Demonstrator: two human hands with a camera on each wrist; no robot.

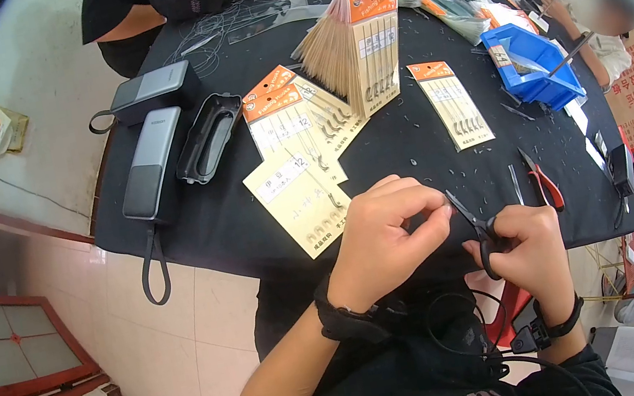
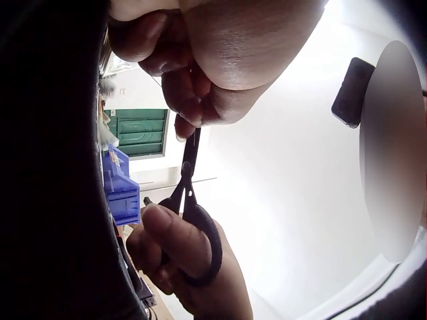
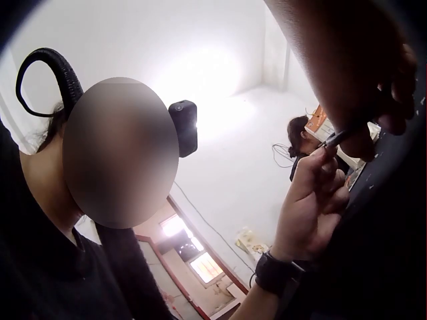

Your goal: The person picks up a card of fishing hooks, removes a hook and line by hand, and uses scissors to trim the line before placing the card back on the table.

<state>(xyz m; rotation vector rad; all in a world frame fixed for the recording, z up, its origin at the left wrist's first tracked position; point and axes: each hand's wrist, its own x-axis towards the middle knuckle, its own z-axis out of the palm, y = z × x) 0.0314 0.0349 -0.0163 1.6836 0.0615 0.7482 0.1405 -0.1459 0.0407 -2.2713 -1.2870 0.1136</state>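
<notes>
My right hand (image 1: 530,241) holds a pair of black scissors (image 1: 468,215), thumb and fingers in the handle loops. Their blades point up to the left and reach the fingertips of my left hand (image 1: 386,228). Thumb and forefinger of that hand pinch together on something tiny; I cannot tell what it is. In the left wrist view the scissors (image 2: 187,169) stand with the blades nearly together, tip overlapping the left fingertips. Just beyond the left hand lie cream cards of fishing hooks (image 1: 299,201), labelled 12. Another hook card (image 1: 451,104) lies farther right.
A thick fanned stack of hook cards (image 1: 375,48) stands behind. Left are two grey-and-black cases (image 1: 151,163) and an open black case (image 1: 211,139). At right are red-handled pliers (image 1: 543,183) and a blue bin (image 1: 531,67). Another person (image 1: 605,54) sits at the far right.
</notes>
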